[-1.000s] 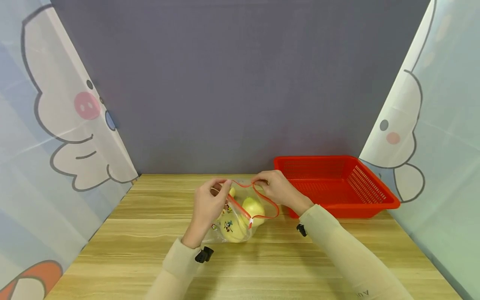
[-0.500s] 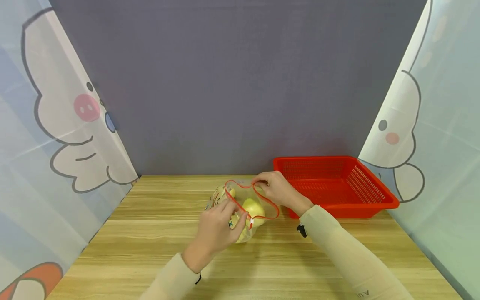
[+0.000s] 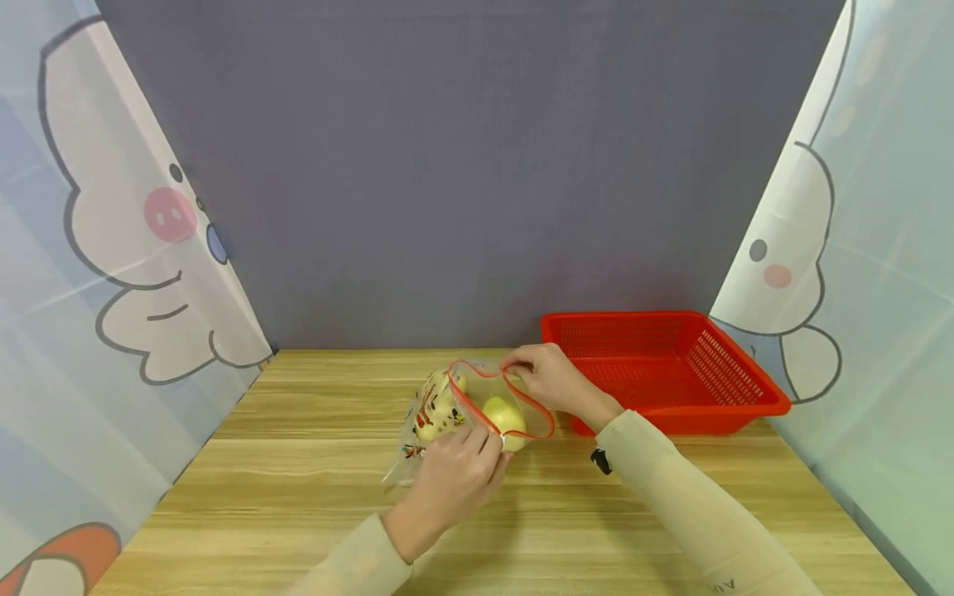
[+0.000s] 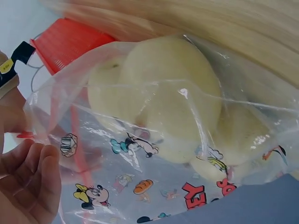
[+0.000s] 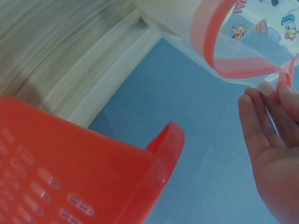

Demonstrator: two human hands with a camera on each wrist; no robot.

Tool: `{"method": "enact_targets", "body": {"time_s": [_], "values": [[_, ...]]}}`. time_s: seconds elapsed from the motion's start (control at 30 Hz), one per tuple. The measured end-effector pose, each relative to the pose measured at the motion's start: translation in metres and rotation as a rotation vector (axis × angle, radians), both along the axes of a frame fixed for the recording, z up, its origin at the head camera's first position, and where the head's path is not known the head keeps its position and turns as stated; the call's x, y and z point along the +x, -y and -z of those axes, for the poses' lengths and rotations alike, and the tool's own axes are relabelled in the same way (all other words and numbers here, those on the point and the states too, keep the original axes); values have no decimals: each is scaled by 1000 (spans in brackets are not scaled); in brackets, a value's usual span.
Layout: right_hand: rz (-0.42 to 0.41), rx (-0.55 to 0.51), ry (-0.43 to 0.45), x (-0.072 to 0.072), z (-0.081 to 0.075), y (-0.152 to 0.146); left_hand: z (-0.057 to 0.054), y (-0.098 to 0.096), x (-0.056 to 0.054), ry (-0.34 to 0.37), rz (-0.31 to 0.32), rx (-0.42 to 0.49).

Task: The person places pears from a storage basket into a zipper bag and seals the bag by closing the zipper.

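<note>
A clear zip bag (image 3: 436, 406) printed with cartoon figures lies on the table, its red-edged mouth spread apart. Pale yellow fruits (image 4: 170, 93), which look like pears, fill it; one fruit (image 3: 503, 416) shows through the mouth. My left hand (image 3: 456, 473) pinches the near end of the red zip, beside a small white slider (image 3: 503, 440). At the far end of the mouth, my right hand (image 3: 547, 377) pinches the red edge between thumb and fingers. In the right wrist view, that right hand (image 5: 275, 144) has its other fingers extended under the corner.
Behind and right of the bag stands a red perforated plastic basket (image 3: 663, 408), close to my right wrist. The wood-grain table (image 3: 298, 463) ends at a grey backdrop (image 3: 477, 182). Printed cartoon curtains (image 3: 97, 273) hang on both sides.
My left hand has let go of the upper part of the zip edge and moved toward me, down to its near end. The right hand keeps its hold on the far end.
</note>
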State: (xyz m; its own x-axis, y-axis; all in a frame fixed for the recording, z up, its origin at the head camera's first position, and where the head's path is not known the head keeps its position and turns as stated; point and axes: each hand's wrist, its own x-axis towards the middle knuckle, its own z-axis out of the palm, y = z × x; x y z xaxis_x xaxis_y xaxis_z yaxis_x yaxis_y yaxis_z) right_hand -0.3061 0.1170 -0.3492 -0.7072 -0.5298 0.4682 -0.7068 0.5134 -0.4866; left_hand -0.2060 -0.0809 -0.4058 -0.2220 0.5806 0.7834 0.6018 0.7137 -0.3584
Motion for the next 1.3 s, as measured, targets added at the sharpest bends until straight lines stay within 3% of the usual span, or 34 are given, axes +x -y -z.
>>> {"method": "enact_targets", "body": {"time_s": [0.2, 0.43, 0.53, 0.73, 0.93, 1.07, 1.3], "values": [[-3, -6, 0, 1, 0, 0, 1, -3, 0, -23, -11, 12], [-3, -5, 9, 3, 0, -1, -3, -4, 7, 10, -138, -61], [-7, -14, 3, 3, 0, -2, -6, -4, 9, 20, -153, -58], [-2, -46, 21, 3, -2, -6, -15, 2, 8, 15, -148, 13], [31, -77, 59, 7, -9, -9, -31, 11, 6, -15, -161, 111], [49, -100, 84, 10, -11, -10, -41, 18, 3, -24, -137, 199], [65, -171, 97, 17, -15, -12, -51, 31, -3, 34, -64, 370]]}}
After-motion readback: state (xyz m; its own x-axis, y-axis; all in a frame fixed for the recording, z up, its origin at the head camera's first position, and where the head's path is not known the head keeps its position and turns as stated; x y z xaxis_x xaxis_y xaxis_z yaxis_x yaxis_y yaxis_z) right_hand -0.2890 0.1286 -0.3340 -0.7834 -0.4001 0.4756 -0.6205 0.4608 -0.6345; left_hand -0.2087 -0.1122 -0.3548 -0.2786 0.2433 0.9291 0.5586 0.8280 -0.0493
